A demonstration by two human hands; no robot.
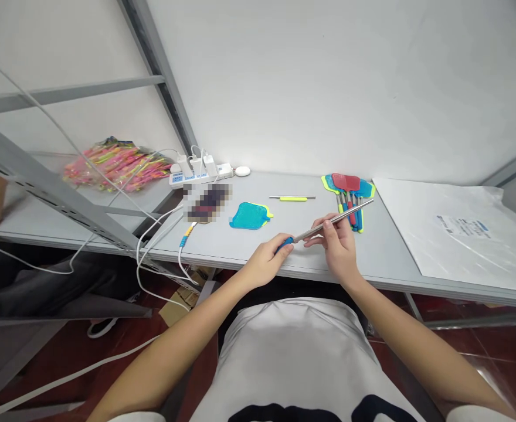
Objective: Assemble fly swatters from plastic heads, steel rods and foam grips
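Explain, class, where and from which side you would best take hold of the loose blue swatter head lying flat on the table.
Probably grip the blue swatter head at its narrow right end, beside the yellow trim, coming from above and the right. It lies flat on the table, so fingers must pinch an edge. That end is free and nearest the right hand; the blurred item crowds its left.

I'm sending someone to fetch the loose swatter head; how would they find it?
On the grey table, look right of the white power strip. The blue mesh swatter head with yellow rim lies flat, alone; unlike the bundled swatters, it has no handle.
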